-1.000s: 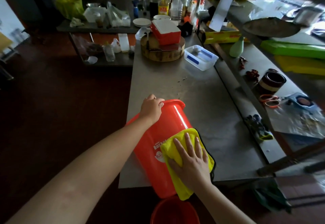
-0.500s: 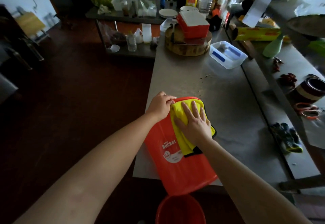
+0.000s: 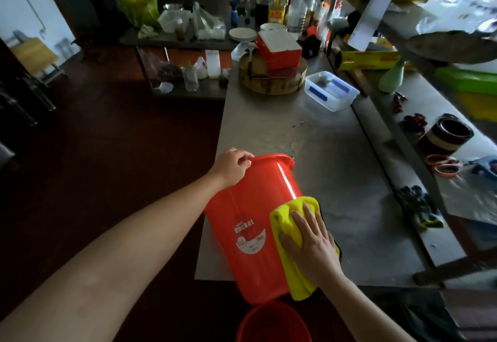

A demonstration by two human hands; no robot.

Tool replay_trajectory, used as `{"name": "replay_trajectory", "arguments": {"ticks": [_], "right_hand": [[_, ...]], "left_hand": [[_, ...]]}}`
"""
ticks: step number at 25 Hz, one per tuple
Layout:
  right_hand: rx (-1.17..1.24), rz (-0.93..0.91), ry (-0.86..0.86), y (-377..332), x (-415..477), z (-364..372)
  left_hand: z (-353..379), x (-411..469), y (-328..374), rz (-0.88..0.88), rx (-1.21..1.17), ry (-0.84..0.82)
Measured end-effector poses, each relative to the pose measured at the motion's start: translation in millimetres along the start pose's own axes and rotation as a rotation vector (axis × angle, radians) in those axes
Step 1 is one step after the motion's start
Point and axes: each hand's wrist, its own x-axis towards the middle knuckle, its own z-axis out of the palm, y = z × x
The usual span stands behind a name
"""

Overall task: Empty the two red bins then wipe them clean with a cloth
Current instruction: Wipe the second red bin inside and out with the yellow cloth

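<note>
Head view, from left to right: the left grip (image 3: 233,164) has its fingers curled over the rim of the red bin (image 3: 250,237). That bin lies tilted on the near edge of the bench (image 3: 344,180), with its mouth turned away and its base hanging past the edge, so its inside is hidden. A white label reading "Bucket" faces up. Below its base, at the bottom of the picture, a second red bin (image 3: 274,324) stands on the floor; only part of its dark red inside shows, and I cannot tell what it holds. Against the right side of the tilted bin lies a yellow cloth (image 3: 285,220), pressed there by the right grip (image 3: 314,245), whose fingers are straight and slightly spread on top of it.

Farther back on the bench a round wooden chopping block (image 3: 271,82) carries a red box (image 3: 279,48) with a white lid. Just right of the block is a clear plastic tub (image 3: 332,91) with blue clips; its contents are too blurred to name. Behind these stand bottles (image 3: 277,9) and stacked plates (image 3: 243,34).

The bench top is grey metal with a few specks near its middle. A lower ledge along its right side holds a pale green bottle (image 3: 391,78), a round dark pot (image 3: 449,133) and orange-handled scissors (image 3: 441,165). The floor (image 3: 107,153) on the left is dark red.
</note>
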Motion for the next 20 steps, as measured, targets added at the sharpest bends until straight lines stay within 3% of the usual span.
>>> {"name": "replay_trajectory", "arguments": {"ticks": [10,15,20], "right_hand": [[-0.062,-0.040,0.022,-8,-41,14],[0.041,-0.002,-0.011,-15,-28,11],[-0.062,0.037,0.115,-22,2,-4]], "left_hand": [[50,40,54,0.009,0.468,0.040],[45,31,49,0.085,0.309,0.078],[45,7,50,0.257,-0.018,0.070]]}}
